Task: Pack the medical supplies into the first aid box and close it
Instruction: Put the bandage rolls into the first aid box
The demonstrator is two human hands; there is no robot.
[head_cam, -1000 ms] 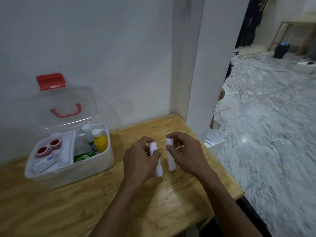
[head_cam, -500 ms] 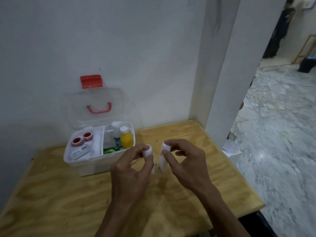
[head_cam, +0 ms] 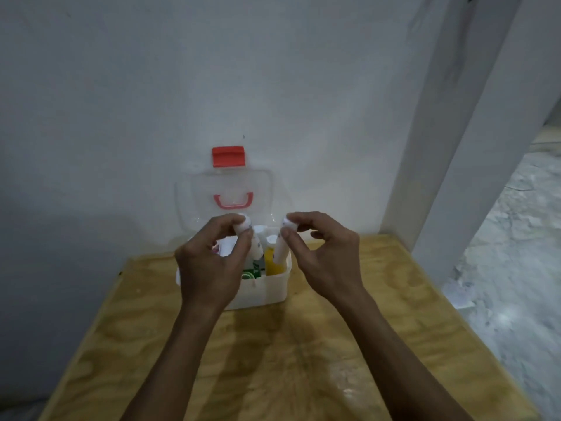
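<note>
We hold two white rolls over the open first aid box (head_cam: 267, 291), which sits on the wooden table (head_cam: 379, 344) against the white wall (head_cam: 182, 86). Our left hand (head_cam: 209, 265) pinches the left roll (head_cam: 250, 241) between thumb and fingers, above the middle of the box; our right hand (head_cam: 321, 259) pinches the right roll (head_cam: 281, 243) the same way, above the box's right end. Both rolls hang roughly upright, near each other but apart. Inside the box a yellow bottle (head_cam: 271, 264) stands just behind the right roll, with a green packet (head_cam: 250, 274) beside it. The clear lid (head_cam: 224, 189) of the box stands raised against the wall, its red handle (head_cam: 233, 200) facing us and its red latch (head_cam: 228, 156) at the top.
</note>
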